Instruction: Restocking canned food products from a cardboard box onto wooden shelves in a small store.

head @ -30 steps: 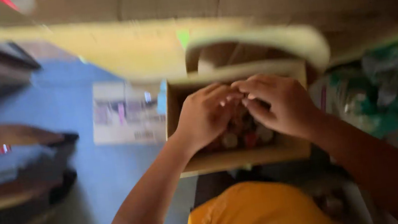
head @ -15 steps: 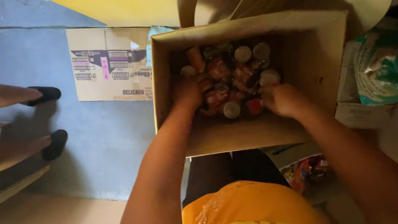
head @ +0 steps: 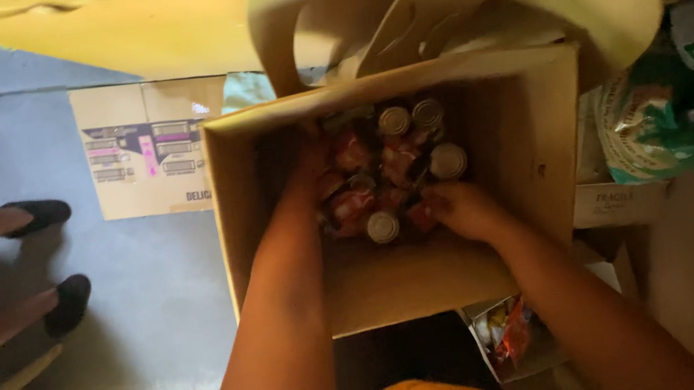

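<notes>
Open brown cardboard box [head: 525,138], flaps raised, stood on the floor between the person's arms. Contents: a cluster of small red-labelled bottles with round pale caps [head: 388,172], packed upright toward the far left of the box interior.

Left hand [head: 313,168]: reached deep along the left side of the cluster, touching the bottles; fingers hidden in shadow, so their spread could not be told.

Right hand [head: 459,208]: fingers curled loosely at the near right edge of the cluster, resting against a bottle; a firm grasp could not be confirmed.

Adjacent: flattened printed carton [head: 143,149] on grey floor [head: 136,274]; green plastic bags [head: 672,111] to the right.
</notes>
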